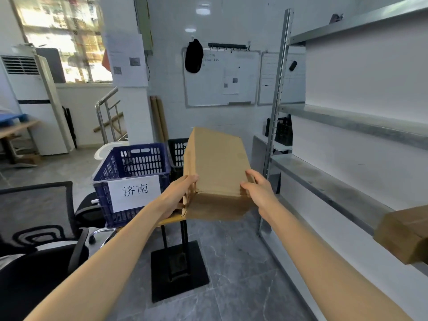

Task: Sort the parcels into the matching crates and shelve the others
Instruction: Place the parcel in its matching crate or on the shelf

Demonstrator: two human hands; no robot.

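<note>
While fingers (pixel 252 175) clamp the near edges of the brown cardboard parcel (pixel 217 167), left hand (pixel 179 196) & right hand (pixel 260 193) hold it mid-air btwn blue slotted plastic crate (pixel 141 159) & grey metal shelf (pixel 328 183); no label showing, so turn it, check first

Whiteboard (pixel 222 77) on wall (cap (pixel 194 56) hung on corner); chair (pixel 37 216) btm-left.

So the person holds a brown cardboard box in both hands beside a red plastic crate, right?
The head view shows the plastic crate is blue, not red; left hand and right hand do hold the brown cardboard box.
</note>
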